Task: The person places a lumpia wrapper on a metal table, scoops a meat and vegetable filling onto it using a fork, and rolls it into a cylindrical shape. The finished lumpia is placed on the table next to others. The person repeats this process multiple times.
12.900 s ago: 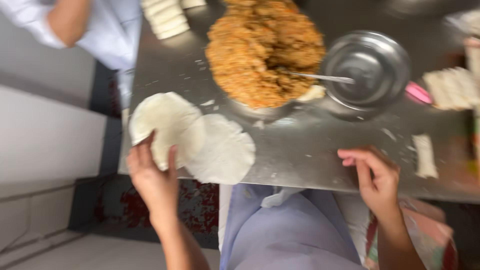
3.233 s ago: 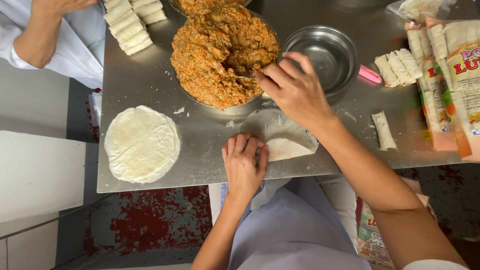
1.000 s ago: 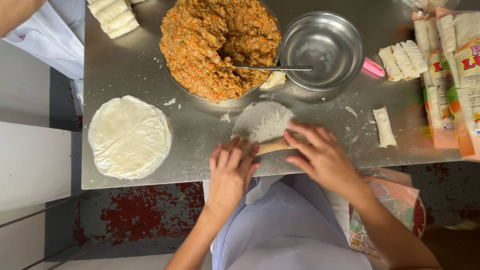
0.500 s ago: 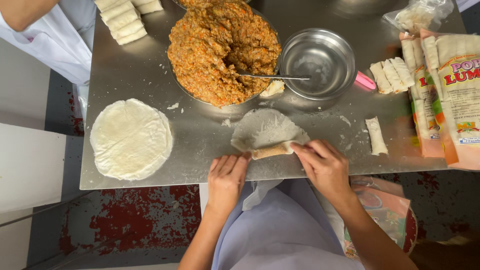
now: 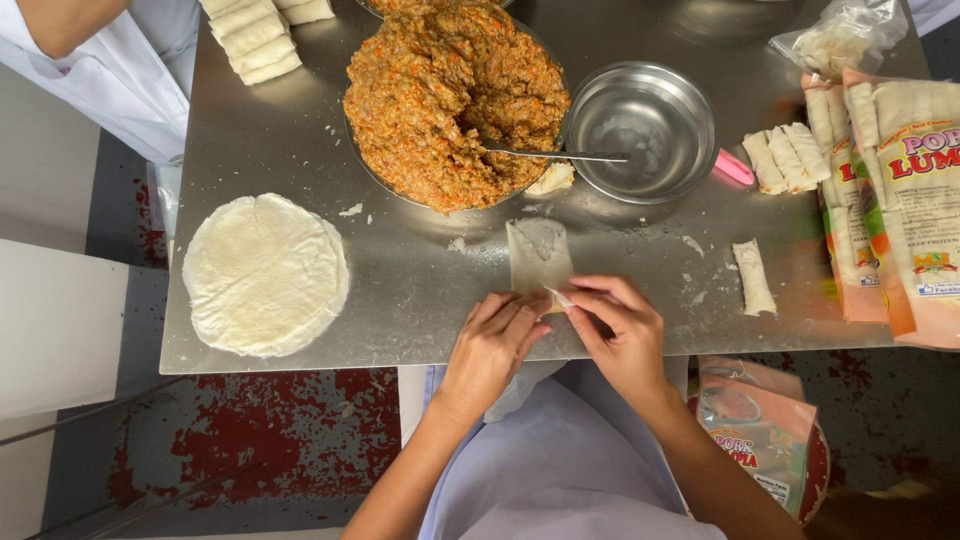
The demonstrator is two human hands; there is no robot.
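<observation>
Pinching the thin pale wrapper (image 5: 540,262) at the bench's near edge, both hands (image 5: 560,335) risked tearing it.

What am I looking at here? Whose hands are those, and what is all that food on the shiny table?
The camera sits on a person's head and looks straight down, so you see that person's own two hands. The left hand and the right hand both press on a thin wrapper that they are rolling up on a metal table. Beside them lies a stack of round wrappers. Above is a big bowl of orange filling with a spoon in it, and an empty steel bowl. Finished rolls and packed bags of rolls lie on the right. The sleeve at top left belongs to somebody else.
</observation>
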